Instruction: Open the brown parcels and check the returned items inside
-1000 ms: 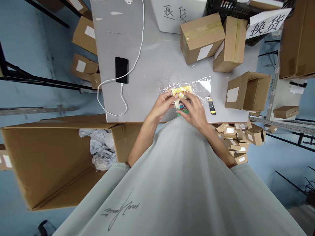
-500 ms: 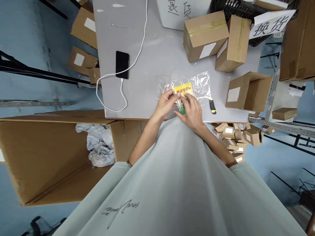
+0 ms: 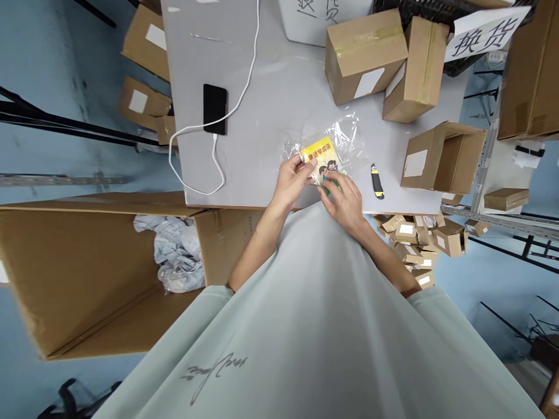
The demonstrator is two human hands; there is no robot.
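Observation:
A small yellow booklet [image 3: 321, 152] with printed characters and cartoon children lies in a clear plastic bag [image 3: 348, 139] just above the table's front edge. My left hand [image 3: 292, 177] pinches the booklet's left side, thumb on top of its cover. At its lower right corner, my right hand [image 3: 343, 198] has its fingers bent and touching the booklet through or beside the film; the exact grip is partly hidden. A black and yellow utility knife [image 3: 377, 181] rests on the table to the right of the bag.
On the table [image 3: 253, 163] lie a black phone [image 3: 215, 109] and its white cable [image 3: 250, 75]. Closed cartons [image 3: 364, 55] stand at the back right, an open carton [image 3: 443, 157] at the right. A large open box [image 3: 87, 279] with crumpled plastic sits at the lower left.
More of the booklet's cover shows now, with the cartoon children visible. My right hand has shifted slightly right and down; the plastic bag has moved off the knife.

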